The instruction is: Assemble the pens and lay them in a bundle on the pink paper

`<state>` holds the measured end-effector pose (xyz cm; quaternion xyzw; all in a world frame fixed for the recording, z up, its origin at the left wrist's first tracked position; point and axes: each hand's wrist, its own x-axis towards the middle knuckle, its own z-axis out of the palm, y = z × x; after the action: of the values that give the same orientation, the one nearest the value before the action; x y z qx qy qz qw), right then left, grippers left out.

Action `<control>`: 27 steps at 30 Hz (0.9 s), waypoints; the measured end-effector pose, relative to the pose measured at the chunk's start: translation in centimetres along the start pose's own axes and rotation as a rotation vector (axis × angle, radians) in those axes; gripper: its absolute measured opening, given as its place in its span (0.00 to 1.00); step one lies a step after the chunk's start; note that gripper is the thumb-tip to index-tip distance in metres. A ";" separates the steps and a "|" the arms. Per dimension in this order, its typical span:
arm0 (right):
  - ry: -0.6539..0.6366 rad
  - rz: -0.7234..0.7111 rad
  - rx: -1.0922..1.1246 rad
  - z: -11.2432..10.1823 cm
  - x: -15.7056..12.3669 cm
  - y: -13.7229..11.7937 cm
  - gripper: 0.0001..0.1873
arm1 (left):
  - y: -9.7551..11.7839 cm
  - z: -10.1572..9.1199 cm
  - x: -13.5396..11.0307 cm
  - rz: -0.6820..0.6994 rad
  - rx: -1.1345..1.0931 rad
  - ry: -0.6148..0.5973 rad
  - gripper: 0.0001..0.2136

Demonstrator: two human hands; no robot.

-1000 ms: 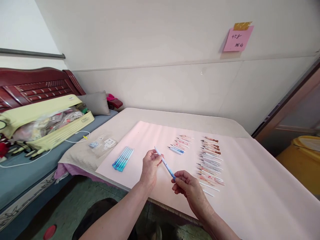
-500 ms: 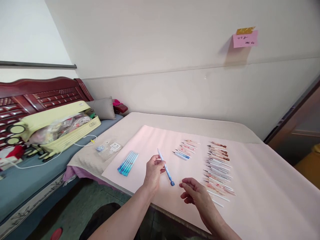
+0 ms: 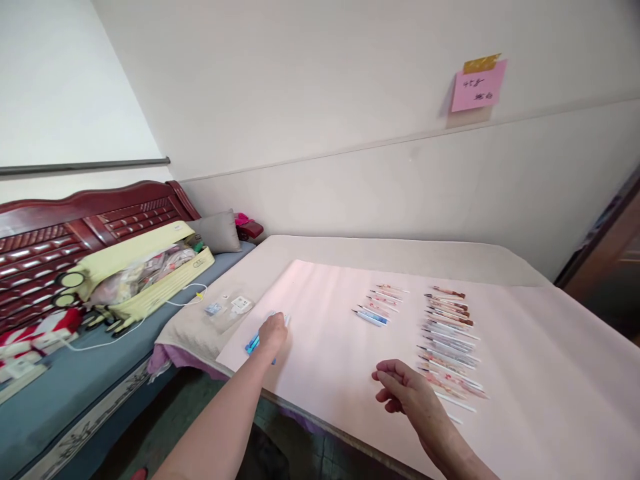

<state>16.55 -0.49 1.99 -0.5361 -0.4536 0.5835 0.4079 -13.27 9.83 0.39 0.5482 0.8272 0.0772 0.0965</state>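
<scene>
My left hand (image 3: 274, 333) is at the left of the pink sheet, over the group of blue pens (image 3: 253, 343). It is closed, its fingers turned away from view, and mostly covers the group. A blue end sticking out under the wrist appears to belong to the pen in this hand. My right hand (image 3: 397, 387) hovers above the sheet, palm inward, fingers loosely curved and apart, holding nothing. Just right of it lies a long column of pens (image 3: 450, 337) with white, brown and patterned barrels. Farther back is a smaller group of pink-patterned and blue pens (image 3: 383, 305).
The pink sheet (image 3: 320, 347) covers much of the bed-like table. A clear plastic bag (image 3: 230, 313) lies left of it. Beyond are an open yellow case (image 3: 150, 267) with bagged items, a white cable (image 3: 187, 303) and a grey pillow (image 3: 217, 230). A pink note (image 3: 479, 87) is taped to the wall.
My left hand has carried the blue pen from the middle leftward to the blue group. My right hand stays in nearly the same pose. The view has shifted and tilted slightly.
</scene>
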 end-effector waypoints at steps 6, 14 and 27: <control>0.017 -0.005 0.001 -0.2 -0.1 -0.3 0.11 | -0.6 1.1 0.4 0.020 0.118 -0.024 0.11; -0.004 0.016 -0.017 -0.4 0.3 0.2 0.10 | -0.6 0.3 0.3 0.012 0.102 -0.033 0.11; -0.235 0.168 0.570 1.7 -0.1 0.7 0.18 | 11.3 1.3 -12.8 0.468 -0.994 -0.214 0.13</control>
<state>14.91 -0.97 1.35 -0.3648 -0.2699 0.7767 0.4368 2.02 2.46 2.75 0.6103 0.5332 0.4213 0.4071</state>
